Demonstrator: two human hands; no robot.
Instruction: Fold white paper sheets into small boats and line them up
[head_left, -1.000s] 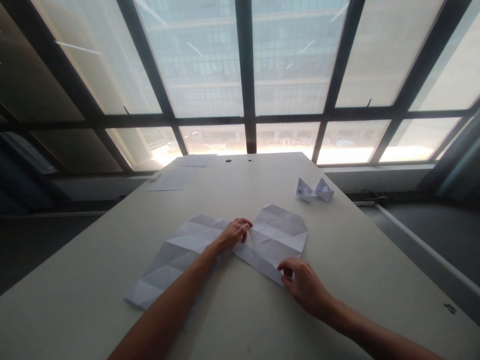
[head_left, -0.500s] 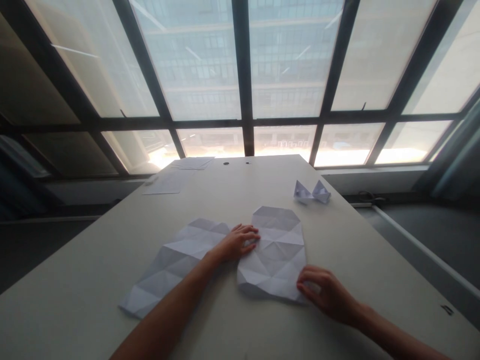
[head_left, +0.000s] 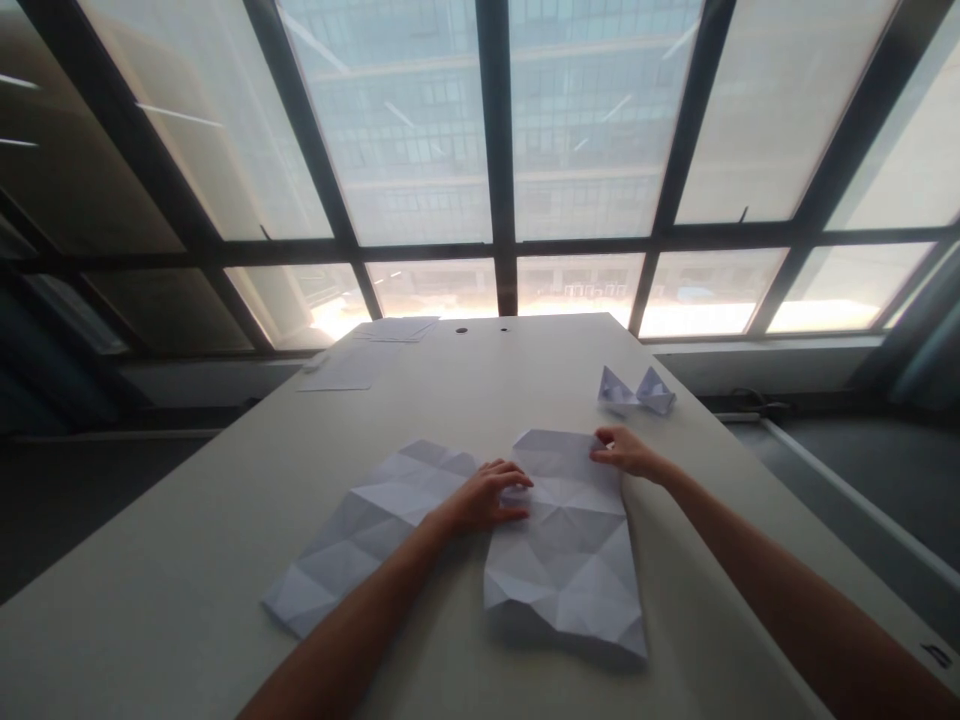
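Note:
A creased white sheet of paper lies before me, its folds standing in ridges and its near edge lifted off the table. My right hand pinches its far right corner between thumb and fingers. At the sheet's left edge rests my left hand, thumb and fingers spread apart over the paper. Under and beside my left forearm is a second creased sheet, partly covered by the arm. Beyond my right hand stands a folded white paper piece with two pointed peaks.
Everything lies on a long white table. Flat paper sheets are at its far left. Round holes pierce the far end. Large framed windows rise behind it, with a curtain at the right.
My right hand has moved from the sheet's near right corner up to its far right corner. That near corner now lies free. My left hand's thumb and fingers have spread.

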